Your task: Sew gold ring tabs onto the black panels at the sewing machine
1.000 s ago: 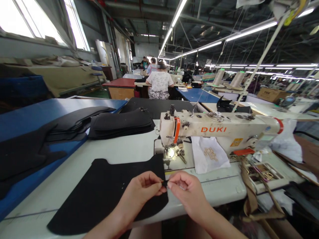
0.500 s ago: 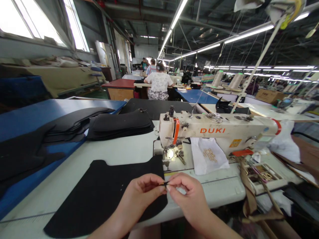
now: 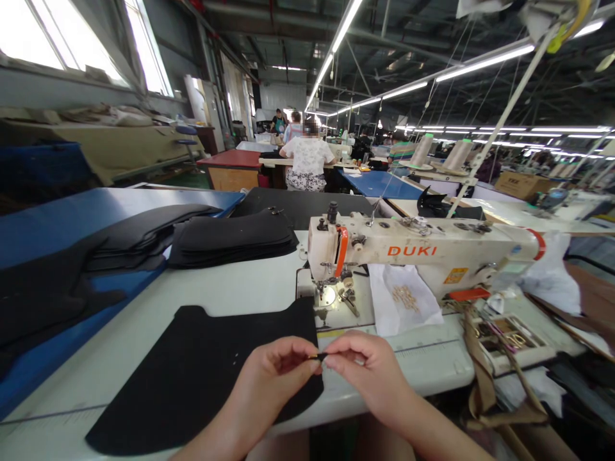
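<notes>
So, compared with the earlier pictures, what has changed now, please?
Very little. The left grip dipped slightly toward the person; nothing was visibly taken up or let go. It and the right grip still pinch the small dark piece between them. The black panel still lies flat; the sewing machine and white sheet stayed put.

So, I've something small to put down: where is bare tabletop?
Bare: the sewing table between the black stack and flat black panel, left of the sewing machine; also a strip between the right hand and the brown straps. Crowded: around the parts tray.
</notes>
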A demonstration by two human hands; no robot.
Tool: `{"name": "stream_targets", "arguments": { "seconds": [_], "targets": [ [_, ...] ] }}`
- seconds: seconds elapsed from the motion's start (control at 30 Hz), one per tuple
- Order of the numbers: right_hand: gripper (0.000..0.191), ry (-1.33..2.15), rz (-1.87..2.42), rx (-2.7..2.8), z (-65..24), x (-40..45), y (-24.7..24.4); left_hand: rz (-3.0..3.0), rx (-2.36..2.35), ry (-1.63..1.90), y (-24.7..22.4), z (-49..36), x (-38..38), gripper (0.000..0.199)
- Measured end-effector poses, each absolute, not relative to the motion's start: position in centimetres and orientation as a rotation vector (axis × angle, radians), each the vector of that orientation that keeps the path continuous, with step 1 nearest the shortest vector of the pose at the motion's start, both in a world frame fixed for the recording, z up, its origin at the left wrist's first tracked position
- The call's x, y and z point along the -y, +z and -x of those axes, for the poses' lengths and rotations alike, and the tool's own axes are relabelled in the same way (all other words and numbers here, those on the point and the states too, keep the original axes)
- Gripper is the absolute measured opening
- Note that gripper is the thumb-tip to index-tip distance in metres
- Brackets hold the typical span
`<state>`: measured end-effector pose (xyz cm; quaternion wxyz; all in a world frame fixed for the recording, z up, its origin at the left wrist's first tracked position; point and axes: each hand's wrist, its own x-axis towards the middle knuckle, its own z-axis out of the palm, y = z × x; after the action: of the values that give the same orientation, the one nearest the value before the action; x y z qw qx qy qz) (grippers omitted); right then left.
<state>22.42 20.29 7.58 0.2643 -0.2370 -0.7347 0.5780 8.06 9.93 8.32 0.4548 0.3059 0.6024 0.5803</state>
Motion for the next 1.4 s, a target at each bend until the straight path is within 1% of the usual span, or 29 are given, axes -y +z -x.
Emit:
{"name": "stream_targets", "arguments": {
  "seconds": [0.1, 0.17, 0.37, 0.5, 0.63, 0.73, 0.8, 0.87, 0.97, 1.03, 1.27, 1.33, 1.4],
  "targets": [
    [0.011, 1.347, 0.588, 2.166, -22.6, -20.3, 8.5, -0.721, -1.462, 1.442, 8.1, -7.9, -9.9, 0.020],
    [0.013, 1.299, 0.589, 2.193, -22.5, -20.1, 8.7, -0.683, -1.466, 1.442, 8.1, -7.8, -9.9, 0.023],
    [0.014, 1.419, 0.793, 2.002, -21.8, -19.0, 7.0, -0.551, -1.500, 1.461, 7.6, -7.6, -9.9, 0.029],
    [0.014, 1.512, 0.826, 1.991, -21.2, -19.2, 6.2, -0.551, -1.510, 1.383, 6.8, -7.0, -9.9, 0.032],
    [0.011, 1.514, 0.824, 2.022, -20.6, -19.9, 5.9, -0.848, -1.668, 1.267, 6.0, -5.0, -11.1, 0.033],
    [0.010, 1.524, 0.836, 2.046, -20.3, -20.4, 5.5, -1.297, -1.968, 1.164, 4.5, -3.3, -12.7, 0.037],
    [0.010, 1.525, 0.854, 2.060, -20.2, -20.9, 5.2, -1.690, -2.147, 1.002, 3.1, -2.5, -13.5, 0.041],
    [0.009, 1.536, 0.878, 2.060, -20.3, -21.5, 4.9, -2.001, -2.221, 0.791, 1.9, -2.2, -13.9, 0.044],
    [0.008, 1.582, 0.950, 2.059, -20.1, -22.7, 4.6, -2.198, -2.247, 0.586, 1.0, -2.5, -13.8, 0.047],
    [0.009, 1.614, 1.019, 2.097, -19.4, -23.6, 4.5, -2.246, -2.249, 0.562, 0.8, -2.7, -13.5, 0.049],
    [0.012, 1.613, 1.148, 2.257, -14.9, -26.2, 4.3, -2.225, -2.251, 0.684, 0.4, -2.4, -13.3, 0.054],
    [0.014, 1.585, 1.182, 2.307, -14.3, -26.5, 4.4, -2.204, -2.241, 0.730, 0.6, -2.3, -13.4, 0.051],
    [0.014, 1.559, 1.211, 2.349, -14.1, -26.6, 4.5, -2.202, -2.221, 0.790, 1.0, -2.4, -13.6, 0.044]
  ]
}}
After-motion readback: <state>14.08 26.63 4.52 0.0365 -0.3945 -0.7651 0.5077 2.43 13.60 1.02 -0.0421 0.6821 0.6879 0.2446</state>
